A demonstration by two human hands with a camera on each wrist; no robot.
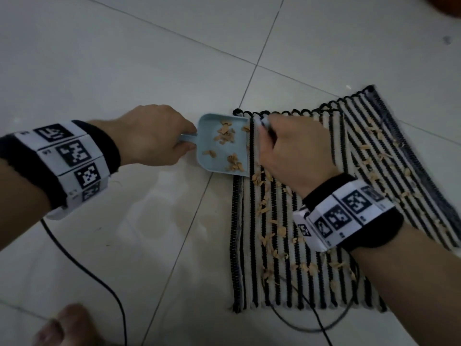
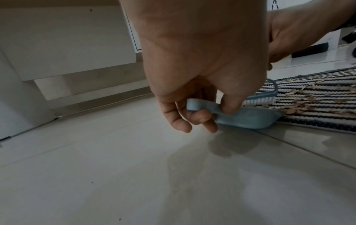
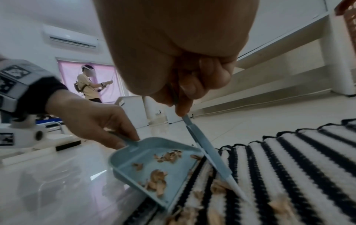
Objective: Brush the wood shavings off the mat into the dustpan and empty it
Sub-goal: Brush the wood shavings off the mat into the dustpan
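Pale-blue plastic dustpan (image 1: 222,146): on the white tiled floor (image 1: 124,71), open lip touching the left edge of the mat near its far-left corner; handle points left, away from the mat. Several shavings lie inside

Black-and-cream striped woven mat (image 1: 311,283): flat on the floor, stripes running near to far, parallel to the dustpan lip

Tan wood shavings (image 1: 269,221): scattered in a band along the mat's left half toward the near edge, more toward the right edge; a small cluster sits just beside the lip

Left hand (image 1: 149,136): thumb and curled fingers pinch the dustpan handle, bracing the pan against the mat edge

Right hand (image 1: 294,151): fingers closed round the slim pale-blue brush (image 3: 208,155), its white bristles on the mat just right of the lip

Key relation: remaining shavings lie right of and nearer than the brush, the pan left of it; the right hand is the nearer to them. Judged: sweeping partly done, strokes should run leftward, across the stripes, into the lip; emptying not yet begun

Black cable (image 1: 104,290): trails across the floor
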